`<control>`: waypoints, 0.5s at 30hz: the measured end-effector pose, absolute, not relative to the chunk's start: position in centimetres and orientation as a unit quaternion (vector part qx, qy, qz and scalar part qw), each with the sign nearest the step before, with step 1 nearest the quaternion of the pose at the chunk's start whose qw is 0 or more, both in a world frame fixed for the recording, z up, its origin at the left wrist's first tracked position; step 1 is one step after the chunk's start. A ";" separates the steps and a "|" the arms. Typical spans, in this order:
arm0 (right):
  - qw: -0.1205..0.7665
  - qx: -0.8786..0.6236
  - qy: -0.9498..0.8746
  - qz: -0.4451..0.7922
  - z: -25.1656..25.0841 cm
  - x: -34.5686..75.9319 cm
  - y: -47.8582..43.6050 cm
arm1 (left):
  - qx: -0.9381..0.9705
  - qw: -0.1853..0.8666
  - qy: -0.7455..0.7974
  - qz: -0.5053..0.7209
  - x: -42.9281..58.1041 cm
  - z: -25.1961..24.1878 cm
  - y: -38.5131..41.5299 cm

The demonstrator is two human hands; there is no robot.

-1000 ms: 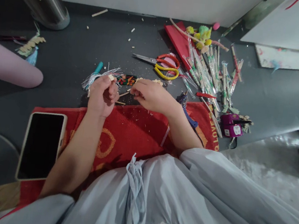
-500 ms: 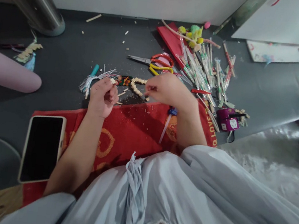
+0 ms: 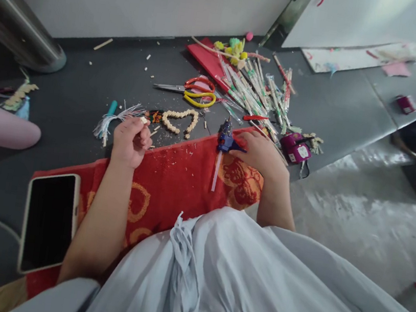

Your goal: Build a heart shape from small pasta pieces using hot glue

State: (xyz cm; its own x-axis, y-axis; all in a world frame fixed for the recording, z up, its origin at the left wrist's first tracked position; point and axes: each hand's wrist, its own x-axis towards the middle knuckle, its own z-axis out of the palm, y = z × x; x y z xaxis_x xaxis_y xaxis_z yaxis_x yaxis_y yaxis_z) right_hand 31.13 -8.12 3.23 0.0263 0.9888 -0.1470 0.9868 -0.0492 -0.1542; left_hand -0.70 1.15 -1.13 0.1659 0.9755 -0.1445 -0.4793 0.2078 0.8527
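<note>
My left hand (image 3: pixel 132 140) is closed, pinching a small cream-coloured piece (image 3: pixel 144 120) between thumb and finger. My right hand (image 3: pixel 258 154) has its fingers at the handle of a blue glue gun (image 3: pixel 226 142), which lies at the red towel's far edge. A clear glue stick (image 3: pixel 216 171) juts from the gun's back end towards me. Between my hands lies an open, heart-like outline of small cream pieces (image 3: pixel 175 114). A white-stringed tassel (image 3: pixel 114 121) and a patterned dark piece (image 3: pixel 154 116) lie beside my left hand.
Red-and-yellow scissors (image 3: pixel 197 92) lie beyond the outline. Several wrapped sticks (image 3: pixel 254 86) are heaped at the right by a purple box-like object (image 3: pixel 296 147). A phone (image 3: pixel 49 221) rests on the left of the red towel (image 3: pixel 175 172). A metal post (image 3: pixel 25 22) stands at the far left.
My right hand has moved from beside the cream outline, rightward and nearer me, to the glue gun. My left hand keeps its small piece. The view has shifted to the right.
</note>
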 end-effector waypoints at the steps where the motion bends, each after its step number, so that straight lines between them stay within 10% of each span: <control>1: -0.007 -0.725 -0.681 0.103 2.7 31.1 -8.3 | 0.340 0.683 0.369 0.531 -0.7 -1.1 1.1; 15: 0.182 -0.702 -0.669 0.166 -0.8 35.5 -8.2 | 0.300 0.681 0.395 0.538 -0.3 -0.6 0.9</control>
